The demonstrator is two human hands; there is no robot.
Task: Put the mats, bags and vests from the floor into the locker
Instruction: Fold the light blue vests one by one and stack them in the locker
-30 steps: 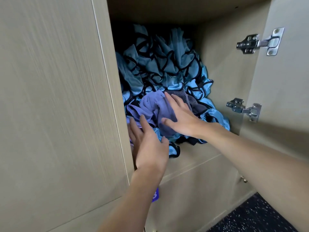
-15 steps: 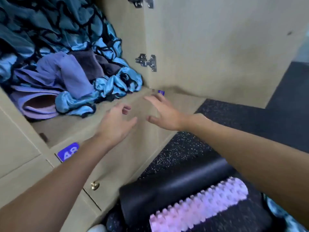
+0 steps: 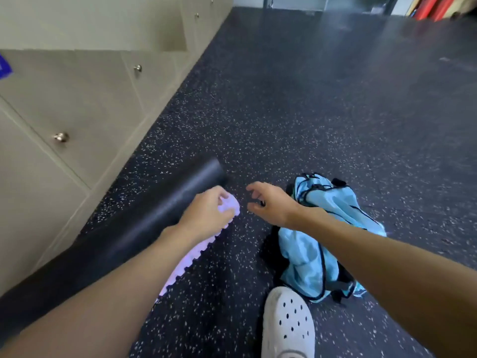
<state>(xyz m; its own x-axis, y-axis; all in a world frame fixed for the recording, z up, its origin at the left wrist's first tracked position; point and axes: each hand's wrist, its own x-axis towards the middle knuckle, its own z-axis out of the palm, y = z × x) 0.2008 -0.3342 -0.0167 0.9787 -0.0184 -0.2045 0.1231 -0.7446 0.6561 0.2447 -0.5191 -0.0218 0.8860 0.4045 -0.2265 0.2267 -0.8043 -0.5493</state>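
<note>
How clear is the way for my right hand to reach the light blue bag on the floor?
Probably yes, clear: the right hand hovers open right beside the light blue bag, nothing lying between them.

A gym locker area: dark rubber floor (image 3: 309, 112) flecked with white, a row of beige lockers (image 3: 77, 104) with metal knobs (image 3: 61, 137), and on the floor a black roll (image 3: 144, 220), a knobbly lilac roller (image 3: 198, 251) and a light-blue sports bag (image 3: 309, 254).

Dark speckled floor (image 3: 335, 112) beside pale locker fronts (image 3: 77, 99)
Round metal knobs (image 3: 61, 137) on the doors, left; glare on the floor up top; red boards (image 3: 436, 6) upper right.
</note>
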